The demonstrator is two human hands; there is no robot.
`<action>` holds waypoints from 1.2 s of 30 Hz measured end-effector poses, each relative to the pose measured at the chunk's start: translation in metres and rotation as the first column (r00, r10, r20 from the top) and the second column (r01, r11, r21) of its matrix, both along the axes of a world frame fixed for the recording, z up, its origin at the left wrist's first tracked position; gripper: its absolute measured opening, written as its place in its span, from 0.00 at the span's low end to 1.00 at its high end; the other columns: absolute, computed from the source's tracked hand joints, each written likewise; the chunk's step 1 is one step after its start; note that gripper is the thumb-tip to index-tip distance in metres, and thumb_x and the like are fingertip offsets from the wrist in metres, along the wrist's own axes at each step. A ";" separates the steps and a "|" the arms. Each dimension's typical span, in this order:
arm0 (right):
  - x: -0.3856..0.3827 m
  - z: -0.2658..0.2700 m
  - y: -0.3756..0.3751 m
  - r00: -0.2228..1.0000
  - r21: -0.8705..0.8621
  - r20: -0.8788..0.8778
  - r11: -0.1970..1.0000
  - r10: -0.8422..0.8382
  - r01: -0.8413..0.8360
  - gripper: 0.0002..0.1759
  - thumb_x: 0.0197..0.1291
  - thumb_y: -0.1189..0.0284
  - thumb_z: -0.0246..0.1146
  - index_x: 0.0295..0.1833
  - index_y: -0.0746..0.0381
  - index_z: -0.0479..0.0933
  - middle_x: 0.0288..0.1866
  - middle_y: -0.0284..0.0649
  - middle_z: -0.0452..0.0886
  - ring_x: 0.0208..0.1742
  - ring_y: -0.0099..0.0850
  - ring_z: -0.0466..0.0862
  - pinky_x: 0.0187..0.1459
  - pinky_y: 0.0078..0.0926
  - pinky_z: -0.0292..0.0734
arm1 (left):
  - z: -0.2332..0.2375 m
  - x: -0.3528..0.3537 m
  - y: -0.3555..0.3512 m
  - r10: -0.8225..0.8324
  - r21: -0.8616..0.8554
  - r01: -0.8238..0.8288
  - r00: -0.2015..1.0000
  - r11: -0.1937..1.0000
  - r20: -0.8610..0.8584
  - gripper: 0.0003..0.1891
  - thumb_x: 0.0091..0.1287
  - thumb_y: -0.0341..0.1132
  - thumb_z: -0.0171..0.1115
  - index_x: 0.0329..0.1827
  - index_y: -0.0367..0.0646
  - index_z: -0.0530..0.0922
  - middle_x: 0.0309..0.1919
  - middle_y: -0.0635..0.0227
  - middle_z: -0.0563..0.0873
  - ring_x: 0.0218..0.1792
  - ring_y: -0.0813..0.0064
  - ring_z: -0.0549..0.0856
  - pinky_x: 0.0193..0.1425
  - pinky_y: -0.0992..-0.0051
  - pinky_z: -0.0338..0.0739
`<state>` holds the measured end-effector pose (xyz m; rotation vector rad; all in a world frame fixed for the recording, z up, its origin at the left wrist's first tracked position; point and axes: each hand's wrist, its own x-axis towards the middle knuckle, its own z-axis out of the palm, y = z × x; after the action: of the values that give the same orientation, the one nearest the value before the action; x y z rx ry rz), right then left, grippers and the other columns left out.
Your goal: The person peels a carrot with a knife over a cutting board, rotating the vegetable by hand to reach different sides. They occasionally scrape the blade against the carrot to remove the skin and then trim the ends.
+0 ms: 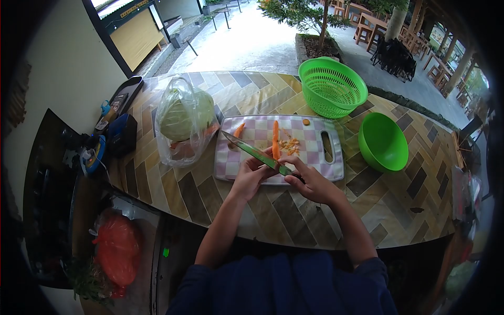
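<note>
My right hand [311, 181] is closed around the handle of a kitchen knife [252, 151], whose long blade points away to the left. The blade, with a green tint reflected along it, crosses over the near end of a peeled carrot [275, 137]. My left hand [250, 176] is closed at that near end, its fingertips partly hidden by the blade. Underneath lies a checked pink-and-white cutting board [252, 125]. Carrot peelings [290, 145] are scattered right of the carrot, with a round carrot slice [306, 122] farther back. Another carrot piece [239, 130] rests on the board's left side.
Left of the board, a clear plastic bag [181, 126] holds a cabbage [194, 113]. A green colander [332, 89] and a green bowl [383, 142] stand to the right on the tiled table [283, 220]. A red plastic bag [118, 247] sits lower left.
</note>
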<state>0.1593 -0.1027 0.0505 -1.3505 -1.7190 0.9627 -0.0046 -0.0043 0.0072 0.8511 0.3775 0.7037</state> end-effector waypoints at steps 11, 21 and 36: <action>-0.002 0.002 0.001 0.992 0.035 0.116 0.998 -0.058 0.054 0.22 0.65 0.62 0.51 0.60 0.54 0.55 0.29 0.54 0.77 0.37 0.51 0.80 0.38 0.39 0.70 | -0.006 0.000 0.002 -0.026 -0.045 0.026 0.999 0.999 0.019 0.21 0.62 0.24 0.54 0.60 0.37 0.67 0.50 0.63 0.78 0.48 0.73 0.80 0.52 0.73 0.77; -0.003 0.002 0.002 0.943 0.094 0.318 0.993 -0.100 0.074 0.23 0.63 0.64 0.52 0.60 0.54 0.53 0.22 0.51 0.76 0.28 0.52 0.78 0.27 0.43 0.68 | -0.007 0.000 0.001 0.007 -0.074 -0.006 1.000 0.997 0.014 0.16 0.63 0.23 0.54 0.54 0.35 0.71 0.45 0.63 0.80 0.44 0.72 0.82 0.51 0.73 0.78; 0.000 0.002 0.001 0.937 0.090 0.335 0.993 -0.100 0.073 0.27 0.63 0.63 0.53 0.64 0.53 0.52 0.20 0.50 0.75 0.24 0.51 0.78 0.26 0.43 0.68 | -0.009 -0.001 0.003 -0.039 -0.041 0.039 0.999 0.998 0.014 0.18 0.63 0.24 0.54 0.57 0.36 0.70 0.47 0.63 0.80 0.47 0.72 0.81 0.53 0.71 0.77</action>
<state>0.1588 -0.1017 0.0528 -1.5983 -1.9079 0.6325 -0.0058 -0.0013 -0.0018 0.8126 0.3617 0.6630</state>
